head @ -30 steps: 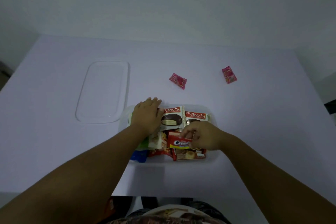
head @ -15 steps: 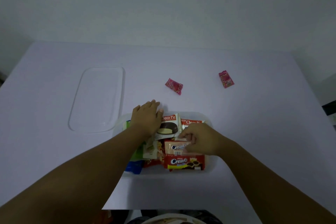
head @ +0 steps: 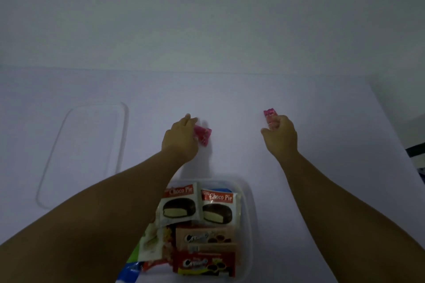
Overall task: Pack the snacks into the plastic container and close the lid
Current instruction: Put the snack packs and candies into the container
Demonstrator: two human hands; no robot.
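A clear plastic container (head: pixel 249 220) sits at the near edge of the table, filled with several snack packs, two Choco Pie packets (head: pixel 181 204) on top. Its clear lid (head: pixel 87 154) lies flat to the left. My left hand (head: pixel 180 140) reaches forward and its fingers curl round a small pink snack packet (head: pixel 203 136) on the table. My right hand (head: pixel 280 136) is further right and pinches a second pink packet (head: pixel 269 115), whose top sticks out above the fingers.
The white table (head: pixel 230 94) runs back to a plain wall. A dark object (head: pixel 416 156) shows past the table's right edge. My forearms cross over the container's left and right sides.
Both hands have left the container and reached forward to the two pink packets. The left now grips one, the right pinches the other. The camera has tilted up and moved closer.
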